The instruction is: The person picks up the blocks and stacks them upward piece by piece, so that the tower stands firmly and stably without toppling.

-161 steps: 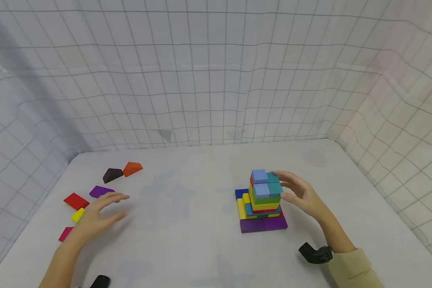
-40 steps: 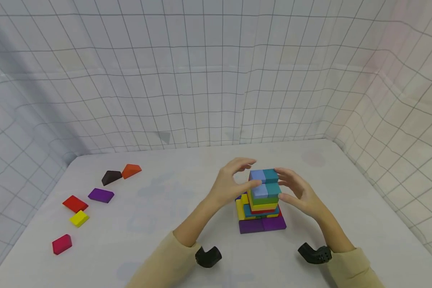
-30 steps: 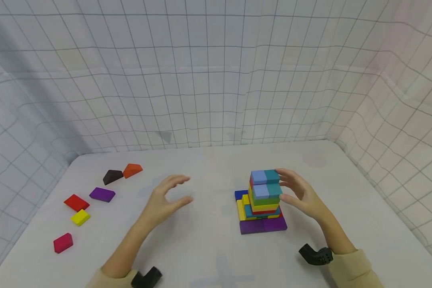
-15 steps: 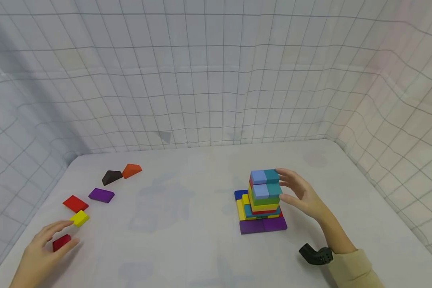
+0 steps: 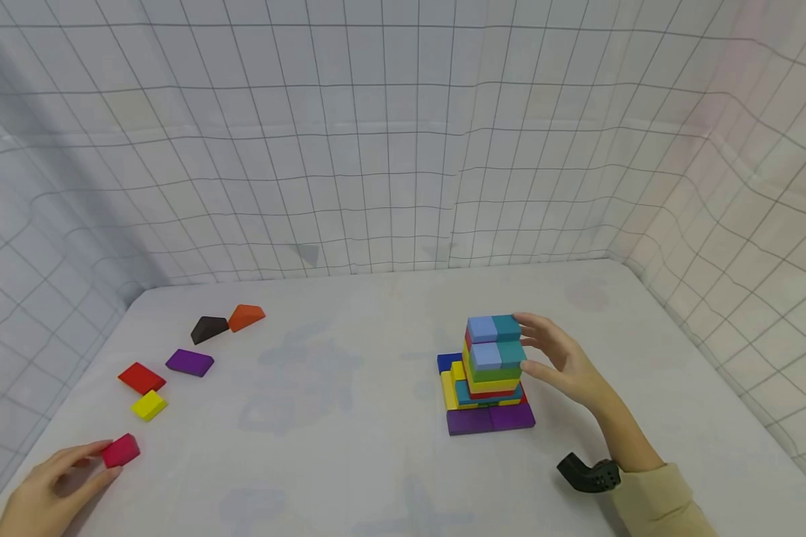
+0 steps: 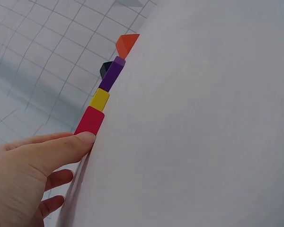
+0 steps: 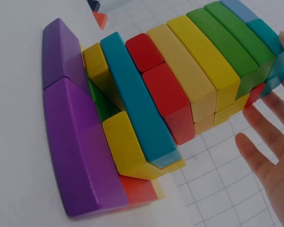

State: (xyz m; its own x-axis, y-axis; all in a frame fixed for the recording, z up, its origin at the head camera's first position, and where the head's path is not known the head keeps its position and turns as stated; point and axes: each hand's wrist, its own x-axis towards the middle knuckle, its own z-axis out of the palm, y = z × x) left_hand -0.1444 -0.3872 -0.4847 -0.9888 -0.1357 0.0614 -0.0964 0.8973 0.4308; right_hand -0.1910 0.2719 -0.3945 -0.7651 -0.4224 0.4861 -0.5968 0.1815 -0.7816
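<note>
At the lower left of the head view my left hand pinches a crimson block between thumb and fingers. The left wrist view shows the thumb on the near end of that block, close to the table surface. A stacked block tower stands right of centre, on purple blocks with light blue and teal ones on top. My right hand is held at the tower's right side, thumb and fingers loosely bent around its upper corner. In the right wrist view its fingers are near the upper layers; contact cannot be told.
Beyond the left hand lie a yellow block, a red block and a purple block. Farther back are black and orange angled blocks. Grid-patterned curtains border the white table's back and sides.
My left hand has moved from the tower to the lower left and taken hold of the crimson block. The tower's rear light blue block sits more level than 5.4 s ago. My right hand stays put.
</note>
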